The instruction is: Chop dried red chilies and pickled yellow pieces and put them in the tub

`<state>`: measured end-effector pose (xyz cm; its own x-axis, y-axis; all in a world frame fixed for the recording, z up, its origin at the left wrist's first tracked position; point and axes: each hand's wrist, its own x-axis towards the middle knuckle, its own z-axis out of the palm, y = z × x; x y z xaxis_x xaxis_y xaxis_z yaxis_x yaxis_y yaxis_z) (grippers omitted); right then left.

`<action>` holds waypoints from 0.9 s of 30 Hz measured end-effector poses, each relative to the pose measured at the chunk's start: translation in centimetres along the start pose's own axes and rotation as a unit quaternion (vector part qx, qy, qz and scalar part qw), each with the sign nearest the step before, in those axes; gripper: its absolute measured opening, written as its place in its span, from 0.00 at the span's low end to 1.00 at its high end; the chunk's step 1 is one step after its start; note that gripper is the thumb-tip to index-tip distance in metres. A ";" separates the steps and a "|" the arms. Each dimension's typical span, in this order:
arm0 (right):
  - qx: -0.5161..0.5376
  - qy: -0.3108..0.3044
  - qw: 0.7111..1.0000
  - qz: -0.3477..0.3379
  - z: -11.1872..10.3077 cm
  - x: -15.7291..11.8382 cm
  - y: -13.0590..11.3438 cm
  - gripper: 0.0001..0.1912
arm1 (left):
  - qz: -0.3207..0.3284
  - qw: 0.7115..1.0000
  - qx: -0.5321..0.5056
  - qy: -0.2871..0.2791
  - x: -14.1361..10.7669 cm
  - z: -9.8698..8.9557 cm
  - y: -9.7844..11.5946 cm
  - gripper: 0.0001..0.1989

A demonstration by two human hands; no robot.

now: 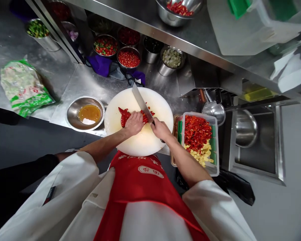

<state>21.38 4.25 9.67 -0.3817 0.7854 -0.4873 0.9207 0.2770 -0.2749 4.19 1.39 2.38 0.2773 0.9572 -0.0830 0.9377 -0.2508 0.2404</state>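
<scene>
My right hand (161,130) is closed round the handle of a kitchen knife (139,99). Its broad steel blade points away from me and slants to the left over a round white cutting board (117,140). With fingers bent together, my left hand (135,124) presses red chili peppers (124,115) onto the board, just left of the blade. Whole peppers stick out on that hand's left side. Cut red pieces (152,113) lie by the blade, partly hidden under it and my fingers.
Left of the board stands a steel bowl (72,112) of brown liquid, with a plastic bag (27,87) farther left. A clear tub (215,140) of chopped red peppers and yellow slices sits at right, near a sink (263,147). Several filled steel containers (165,69) stand behind, below a shelf (203,43).
</scene>
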 end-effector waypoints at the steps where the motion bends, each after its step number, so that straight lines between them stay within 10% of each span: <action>1: 0.003 0.008 1.000 -0.004 -0.3 0.3 -0.1 0.13 | -0.001 1.000 -0.002 0.000 -0.2 -0.2 -0.1 0.29; 18: 0.029 -0.080 0.996 0.012 -0.9 -10.0 2.8 0.10 | 0.141 0.983 -0.116 0.002 1.1 0.5 -3.7 0.15; 27: 0.030 -0.004 0.999 -0.011 0.7 -0.8 0.1 0.13 | 0.153 0.982 -0.111 -0.023 0.6 -0.4 -3.9 0.17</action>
<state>21.73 3.24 9.49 -0.4020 0.7755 -0.4868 0.9060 0.2602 -0.3338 0.64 3.03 1.75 0.5533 0.8328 -0.0172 0.7418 -0.4833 0.4649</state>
